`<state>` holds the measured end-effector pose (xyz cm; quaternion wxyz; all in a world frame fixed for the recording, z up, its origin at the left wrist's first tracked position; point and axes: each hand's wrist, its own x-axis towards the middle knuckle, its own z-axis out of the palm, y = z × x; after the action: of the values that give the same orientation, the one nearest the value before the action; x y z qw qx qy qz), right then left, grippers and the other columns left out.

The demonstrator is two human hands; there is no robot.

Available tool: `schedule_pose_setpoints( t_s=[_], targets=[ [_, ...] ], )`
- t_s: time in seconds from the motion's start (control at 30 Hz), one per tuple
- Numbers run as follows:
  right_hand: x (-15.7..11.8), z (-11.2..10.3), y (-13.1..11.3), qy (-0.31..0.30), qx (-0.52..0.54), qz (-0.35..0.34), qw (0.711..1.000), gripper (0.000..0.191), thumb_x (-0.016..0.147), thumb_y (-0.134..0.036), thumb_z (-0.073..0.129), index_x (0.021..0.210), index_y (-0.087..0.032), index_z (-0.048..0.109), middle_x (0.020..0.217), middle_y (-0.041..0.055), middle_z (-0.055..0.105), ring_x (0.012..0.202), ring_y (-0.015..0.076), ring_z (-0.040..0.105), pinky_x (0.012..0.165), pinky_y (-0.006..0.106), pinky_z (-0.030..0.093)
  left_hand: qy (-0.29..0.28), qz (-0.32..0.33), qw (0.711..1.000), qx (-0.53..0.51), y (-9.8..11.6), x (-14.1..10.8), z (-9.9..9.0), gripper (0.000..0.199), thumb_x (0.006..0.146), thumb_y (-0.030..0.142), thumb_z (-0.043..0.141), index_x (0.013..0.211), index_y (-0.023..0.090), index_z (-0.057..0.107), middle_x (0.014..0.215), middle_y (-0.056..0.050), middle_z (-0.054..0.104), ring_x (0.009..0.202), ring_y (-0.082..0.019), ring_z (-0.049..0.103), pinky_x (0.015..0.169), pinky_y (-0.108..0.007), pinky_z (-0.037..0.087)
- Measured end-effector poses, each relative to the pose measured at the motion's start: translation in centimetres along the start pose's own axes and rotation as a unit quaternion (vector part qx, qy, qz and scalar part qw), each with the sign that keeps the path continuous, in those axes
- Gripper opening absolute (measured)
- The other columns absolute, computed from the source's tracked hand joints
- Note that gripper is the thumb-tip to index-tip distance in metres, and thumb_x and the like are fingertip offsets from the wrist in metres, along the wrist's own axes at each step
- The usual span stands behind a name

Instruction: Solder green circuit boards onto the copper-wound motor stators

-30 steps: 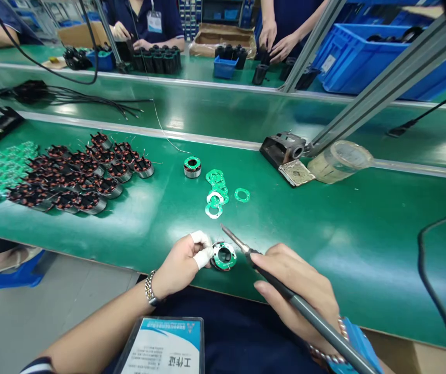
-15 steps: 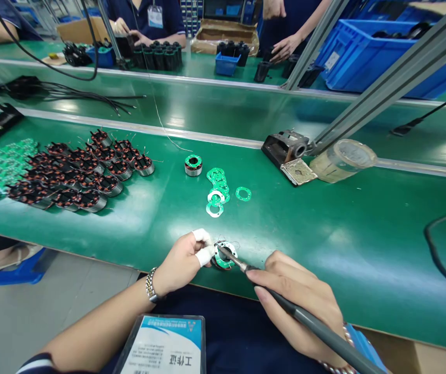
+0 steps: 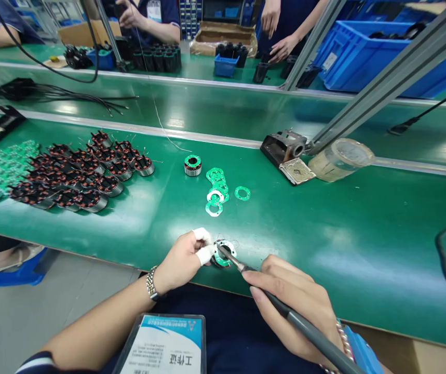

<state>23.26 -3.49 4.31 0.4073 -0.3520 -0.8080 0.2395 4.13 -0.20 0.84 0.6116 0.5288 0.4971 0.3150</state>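
At the near edge of the green bench (image 3: pixel 347 249), right of centre from the person's left forearm, a round coil unit (image 3: pixel 230 258) topped by a green-and-white ring board lies against the fingertips of the left hand (image 3: pixel 181 259). The thumb and a finger, both wrapped in white coverings, are pinched at its left side, so most of the ring lies to the right of that grip; whether the bench bears its weight, I cannot tell. The right hand (image 3: pixel 304 306) is closed round the dark handle of a soldering iron (image 3: pixel 316 335), whose metal tip points far and left and reaches the left part of the ring board. Below the left hand, a badge (image 3: pixel 168 345) with a blue-and-white card shows the large characters 工作证; the smaller print on its blue header and card is too small to read. Beyond the coil unit lie loose ring boards (image 3: pixel 218 186), with another finished-looking unit (image 3: pixel 192 166) standing to their left. Many more coil units (image 3: pixel 86 174) crowd the left side. At the far right, a blue crate (image 3: pixel 347 65) bears a white label, and a far co-worker wears a badge (image 3: pixel 154 10); neither can be read.
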Motion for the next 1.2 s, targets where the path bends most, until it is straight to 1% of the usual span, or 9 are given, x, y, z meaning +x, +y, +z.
schedule_pose_setpoints(
  t_s=[0.23,0.5,0.63,0.73,0.8,0.87,0.97,1.1,1.2],
  targets=[
    [0.1,0.1,0.1,-0.010,-0.007,-0.042,0.999,0.025,0.073,0.001,0.051,0.092,-0.012,0.059,0.057,0.0027,0.051,0.054,0.0135,0.045,0.048,0.027,0.042,0.003,-0.009,1.000,-0.001,0.0,0.1,0.1,0.010,0.070,0.023,0.050,0.063,0.018,0.045,0.053,0.005,0.046,0.053,-0.010,0.045,0.057,-0.023,0.038],
    [0.2,-1.1,0.0,0.020,-0.014,-0.018,1.000,0.027,0.073,0.000,0.051,0.094,-0.016,0.059,0.060,0.0022,0.052,0.057,0.0134,0.048,0.051,0.027,0.046,0.001,-0.022,1.000,-0.003,-0.1,0.1,0.0,0.009,0.070,0.022,0.050,0.065,0.018,0.044,0.054,0.006,0.045,0.053,-0.010,0.046,0.057,-0.023,0.039],
    [0.0,-1.3,0.5,0.041,-0.033,-0.006,0.999,0.023,0.079,-0.008,0.052,0.100,-0.017,0.057,0.062,0.0014,0.055,0.057,0.0132,0.054,0.053,0.026,0.049,0.001,-0.021,1.000,-0.004,0.0,0.0,0.0,0.009,0.071,0.021,0.050,0.064,0.018,0.044,0.054,0.005,0.046,0.054,-0.010,0.047,0.057,-0.023,0.039],
    [-0.1,-0.5,1.5,0.058,-0.051,0.025,0.997,0.018,0.083,-0.012,0.050,0.099,-0.019,0.055,0.069,0.0021,0.062,0.063,0.0134,0.062,0.060,0.025,0.053,0.006,-0.020,1.000,-0.004,0.0,0.0,0.1,0.010,0.071,0.021,0.050,0.064,0.018,0.044,0.053,0.005,0.048,0.053,-0.010,0.047,0.057,-0.023,0.039],
    [-0.1,0.6,2.2,0.046,-0.061,0.038,0.996,0.016,0.082,-0.016,0.054,0.098,-0.018,0.053,0.085,0.0066,0.066,0.080,0.0168,0.065,0.072,0.028,0.054,0.006,-0.016,1.000,-0.005,0.1,0.1,0.2,0.010,0.071,0.021,0.050,0.064,0.018,0.044,0.054,0.005,0.048,0.053,-0.010,0.048,0.057,-0.023,0.040],
    [0.0,1.9,2.8,0.013,-0.057,0.042,0.997,0.027,0.078,-0.024,0.060,0.102,-0.016,0.049,0.101,0.0127,0.064,0.096,0.0210,0.062,0.080,0.032,0.053,0.005,-0.010,1.000,-0.002,0.1,0.0,0.2,0.010,0.072,0.022,0.051,0.065,0.017,0.045,0.054,0.004,0.049,0.054,-0.010,0.049,0.058,-0.023,0.041],
    [0.1,3.4,3.4,-0.019,-0.040,0.062,0.997,0.035,0.078,-0.026,0.061,0.107,-0.016,0.045,0.109,0.0146,0.061,0.099,0.0206,0.061,0.082,0.033,0.053,0.001,0.003,1.000,0.020,-0.2,-0.3,-0.3,0.009,0.076,0.024,0.049,0.070,0.017,0.048,0.057,0.003,0.054,0.057,-0.012,0.054,0.060,-0.024,0.044],
    [0.1,4.0,3.9,-0.038,-0.002,0.071,0.997,0.031,0.079,-0.020,0.058,0.106,-0.019,0.043,0.107,0.0106,0.061,0.098,0.0182,0.061,0.083,0.032,0.051,0.032,0.098,0.978,0.183,-1.0,-1.0,-1.6,0.012,0.081,0.023,0.048,0.087,0.017,0.055,0.072,-0.003,0.063,0.068,-0.014,0.060,0.068,-0.027,0.048],
    [0.1,3.8,4.2,-0.043,0.020,0.076,0.996,0.033,0.078,-0.018,0.058,0.107,-0.020,0.043,0.108,0.0101,0.060,0.098,0.0182,0.060,0.085,0.033,0.050,0.023,0.228,0.909,0.348,-1.3,-1.2,-2.3,0.020,0.083,0.021,0.048,0.099,0.018,0.059,0.091,-0.008,0.066,0.082,-0.018,0.062,0.075,-0.029,0.049]
  ],
)
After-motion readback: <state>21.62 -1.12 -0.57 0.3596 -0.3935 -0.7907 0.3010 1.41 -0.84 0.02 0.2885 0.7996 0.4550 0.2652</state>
